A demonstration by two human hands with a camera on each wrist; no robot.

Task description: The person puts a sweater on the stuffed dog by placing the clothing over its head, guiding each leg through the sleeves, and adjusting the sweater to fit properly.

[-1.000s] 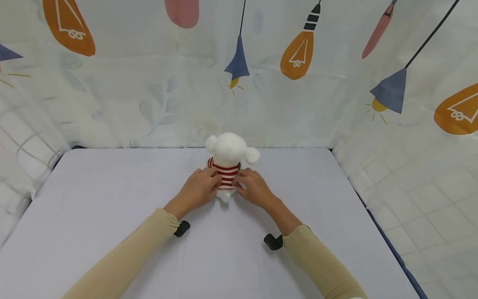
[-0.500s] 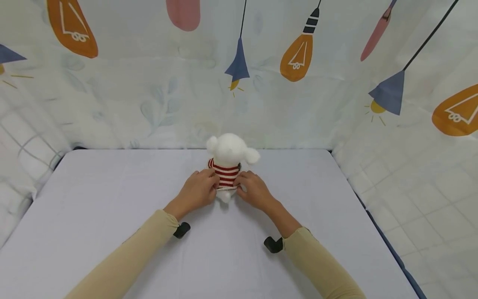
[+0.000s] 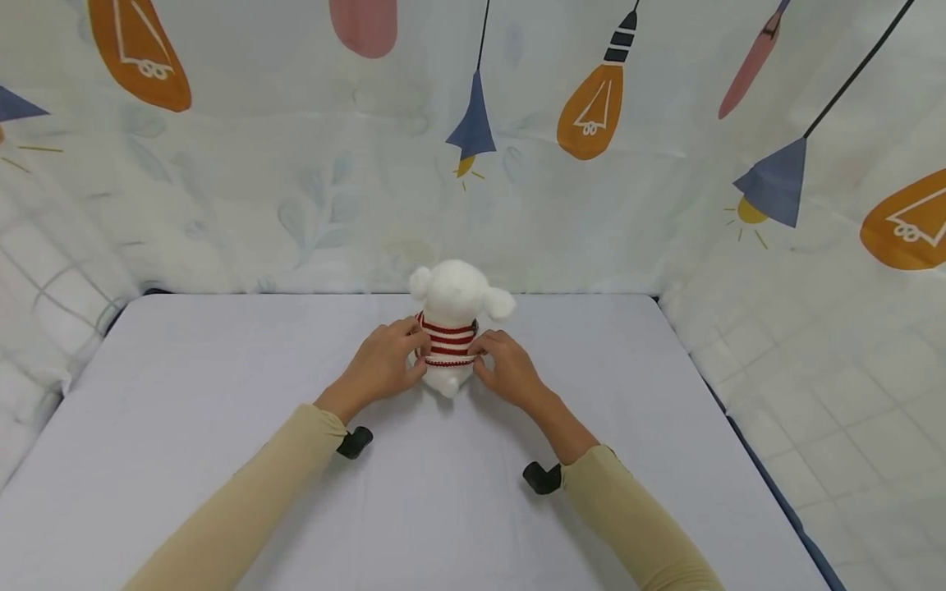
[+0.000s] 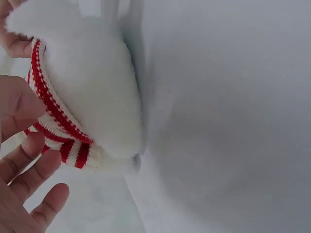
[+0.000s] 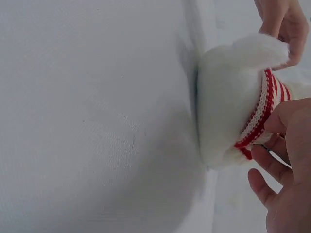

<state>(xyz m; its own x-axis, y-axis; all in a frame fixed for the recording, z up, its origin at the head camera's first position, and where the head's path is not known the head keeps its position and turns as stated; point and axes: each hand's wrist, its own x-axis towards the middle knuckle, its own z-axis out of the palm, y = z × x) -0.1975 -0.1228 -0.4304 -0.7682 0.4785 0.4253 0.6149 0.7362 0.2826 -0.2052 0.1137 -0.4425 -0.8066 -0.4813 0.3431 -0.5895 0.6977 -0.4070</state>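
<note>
A white plush toy [image 3: 452, 291] with round ears sits upright on the table with its back to me. It wears a red-and-white striped knitted sweater [image 3: 448, 341], whose hem [image 4: 63, 116] lies across its lower back above a small tail. At the toy's left side, my left hand [image 3: 386, 359] touches the sweater with thumb and fingers apart. My right hand [image 3: 508, 365] pinches the sweater's edge on the other side between thumb and fingers, as the right wrist view shows. The toy's front is hidden from the head view.
A white cloth covers the table [image 3: 436, 509], which ends at a patterned curtain [image 3: 332, 148] just behind the toy. Curtains also hang at both sides. Black wrist camera parts [image 3: 356, 442] stick out under the sleeves.
The sweater's hem has risen a little, baring more white plush below. My left hand has loosened its pinch and shifted slightly up and left; the right hand has risen slightly.
</note>
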